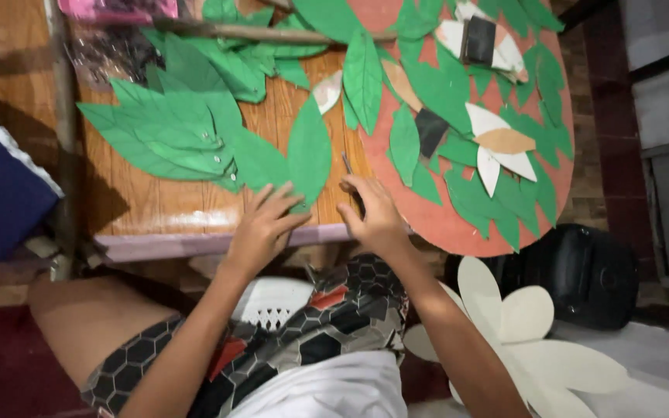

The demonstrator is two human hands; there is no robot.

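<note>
Head view, one entry. Left hand (263, 224): fingers spread flat, pressing the tip of a green paper leaf (309, 151) onto the wooden tabletop (156, 205). Right hand (373, 213): grip closed around a thin dark tool (348, 164), its point just beside the leaf's edge. More cut leaves (172, 128) lie to the left; a round reddish board (458, 224) with glued leaves lies to the right. Judgement: hold the leaf flat and work the tool slowly.
</note>
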